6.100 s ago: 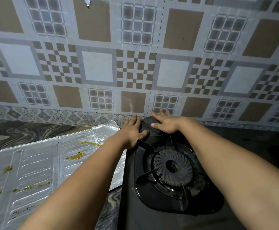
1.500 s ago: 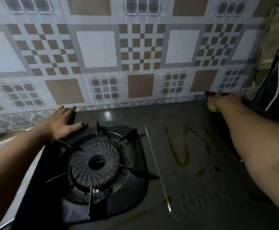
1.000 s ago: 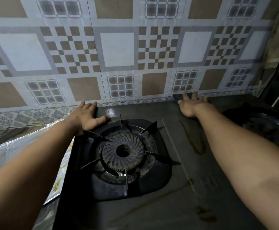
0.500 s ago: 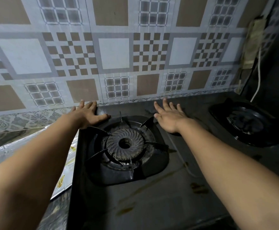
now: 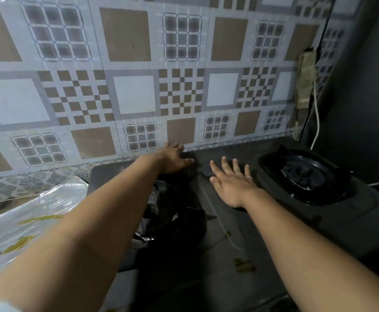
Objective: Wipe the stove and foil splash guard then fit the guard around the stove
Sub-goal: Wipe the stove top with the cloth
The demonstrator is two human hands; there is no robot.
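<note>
Tiled wall [image 5: 134, 95] behind; stove [image 5: 263, 233] under both flat, open hands: left [image 5: 172, 159] at rear edge, right [image 5: 231, 183] mid-top; foil guard [image 5: 26, 219] lies left

left hand [image 5: 172, 159]: moved right along the stove's [image 5: 263, 221] far edge, from the far-left corner to mid-edge | right hand [image 5: 231, 182]: still flat, now right of the left burner [image 5: 170, 212] | dark cloth [image 5: 205, 170]: at its fingertips
</note>
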